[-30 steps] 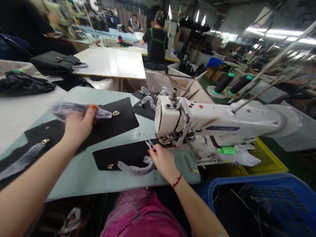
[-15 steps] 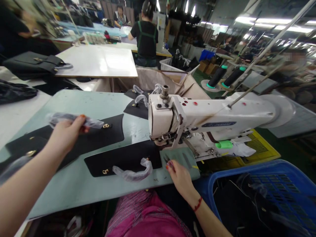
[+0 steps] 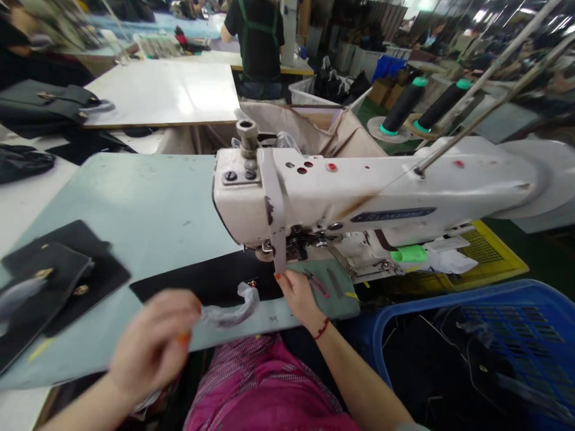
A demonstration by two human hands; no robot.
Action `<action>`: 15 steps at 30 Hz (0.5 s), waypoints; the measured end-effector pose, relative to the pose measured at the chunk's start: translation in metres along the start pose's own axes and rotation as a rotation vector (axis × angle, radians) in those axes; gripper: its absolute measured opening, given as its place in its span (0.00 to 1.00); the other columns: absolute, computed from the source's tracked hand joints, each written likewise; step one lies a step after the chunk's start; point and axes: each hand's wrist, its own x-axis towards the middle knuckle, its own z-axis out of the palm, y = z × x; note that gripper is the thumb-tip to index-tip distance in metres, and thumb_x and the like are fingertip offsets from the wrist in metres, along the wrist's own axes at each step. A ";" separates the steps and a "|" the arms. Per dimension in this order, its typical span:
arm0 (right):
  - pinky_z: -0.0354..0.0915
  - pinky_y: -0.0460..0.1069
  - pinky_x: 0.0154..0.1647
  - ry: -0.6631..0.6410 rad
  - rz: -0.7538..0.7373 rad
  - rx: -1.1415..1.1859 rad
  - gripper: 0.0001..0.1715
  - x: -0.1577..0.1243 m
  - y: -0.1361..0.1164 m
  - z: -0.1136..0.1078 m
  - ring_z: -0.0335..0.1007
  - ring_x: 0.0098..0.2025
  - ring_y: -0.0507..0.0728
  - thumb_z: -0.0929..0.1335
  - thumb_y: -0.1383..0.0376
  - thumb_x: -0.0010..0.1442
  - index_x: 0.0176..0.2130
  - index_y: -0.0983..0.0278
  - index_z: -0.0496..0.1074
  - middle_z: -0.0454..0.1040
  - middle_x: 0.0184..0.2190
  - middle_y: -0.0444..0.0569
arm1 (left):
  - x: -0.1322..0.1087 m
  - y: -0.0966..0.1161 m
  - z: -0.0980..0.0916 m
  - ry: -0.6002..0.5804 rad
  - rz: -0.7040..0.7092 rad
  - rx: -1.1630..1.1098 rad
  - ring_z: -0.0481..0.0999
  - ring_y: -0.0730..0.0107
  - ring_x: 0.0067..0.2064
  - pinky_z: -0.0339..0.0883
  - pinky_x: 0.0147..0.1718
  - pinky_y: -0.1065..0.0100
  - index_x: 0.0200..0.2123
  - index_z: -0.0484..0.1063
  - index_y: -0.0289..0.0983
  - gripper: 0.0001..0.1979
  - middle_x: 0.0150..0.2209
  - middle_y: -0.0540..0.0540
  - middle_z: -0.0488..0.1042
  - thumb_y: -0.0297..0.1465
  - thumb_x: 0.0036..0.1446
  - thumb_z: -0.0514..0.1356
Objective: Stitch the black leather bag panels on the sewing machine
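A black bag panel [image 3: 193, 278] lies on the pale green table, its right end by the sewing machine head [image 3: 242, 197]. Its handle [image 3: 233, 308], wrapped in clear plastic, curves toward me from a gold fitting [image 3: 252, 284]. My right hand [image 3: 302, 298] pinches the panel's right end just below the machine head. My left hand [image 3: 155, 341], blurred, hovers near the panel's front left edge, fingers loosely bent apart from the thumb, with nothing visible in it. Pink-handled thread snips [image 3: 318, 285] lie right of my right hand.
Black panels with gold fittings [image 3: 67, 269] lie overlapped at the table's left. A blue basket [image 3: 381, 323] with black pieces stands right, a yellow crate [image 3: 498, 263] behind it. Black thread cones [image 3: 404, 108] stand behind the machine. A person in green straps [image 3: 260, 42] works beyond.
My left hand has let go of another panel's wrapped handle and come toward me; that panel now lies farther left. My right hand has put down the snips and taken the near panel's end.
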 end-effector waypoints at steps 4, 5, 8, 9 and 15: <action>0.52 0.45 0.28 0.043 0.023 0.134 0.27 0.006 -0.007 0.016 0.57 0.26 0.50 0.61 0.48 0.67 0.26 0.64 0.66 0.63 0.21 0.42 | -0.102 -0.005 0.062 -0.239 0.096 0.194 0.78 0.51 0.55 0.78 0.51 0.57 0.72 0.48 0.47 0.44 0.56 0.42 0.76 0.31 0.54 0.59; 0.50 0.46 0.28 0.053 0.026 0.146 0.27 0.006 -0.009 0.018 0.55 0.26 0.50 0.61 0.48 0.67 0.26 0.64 0.65 0.61 0.21 0.42 | -0.104 -0.012 0.076 -0.205 0.008 0.287 0.73 0.48 0.60 0.75 0.55 0.53 0.74 0.42 0.42 0.46 0.62 0.37 0.69 0.33 0.56 0.60; 0.48 0.46 0.27 0.074 0.039 0.162 0.28 0.005 -0.014 0.021 0.52 0.26 0.50 0.60 0.47 0.68 0.25 0.63 0.61 0.56 0.21 0.40 | -0.072 -0.042 0.097 -0.042 -0.168 0.407 0.55 0.39 0.70 0.56 0.64 0.36 0.74 0.36 0.38 0.45 0.71 0.30 0.50 0.36 0.61 0.59; 0.48 0.46 0.27 0.081 0.042 0.169 0.28 0.004 -0.015 0.021 0.51 0.26 0.49 0.59 0.47 0.68 0.24 0.63 0.59 0.54 0.21 0.40 | -0.055 -0.052 0.098 -0.017 -0.161 0.397 0.52 0.38 0.70 0.53 0.64 0.34 0.73 0.40 0.37 0.44 0.71 0.29 0.49 0.36 0.61 0.59; 0.50 0.45 0.28 0.070 0.081 0.248 0.29 0.003 -0.019 0.017 0.52 0.27 0.50 0.60 0.45 0.66 0.25 0.64 0.62 0.56 0.23 0.41 | -0.005 -0.082 0.080 -0.088 0.105 0.368 0.66 0.51 0.65 0.51 0.66 0.42 0.51 0.74 0.44 0.13 0.58 0.43 0.75 0.33 0.65 0.57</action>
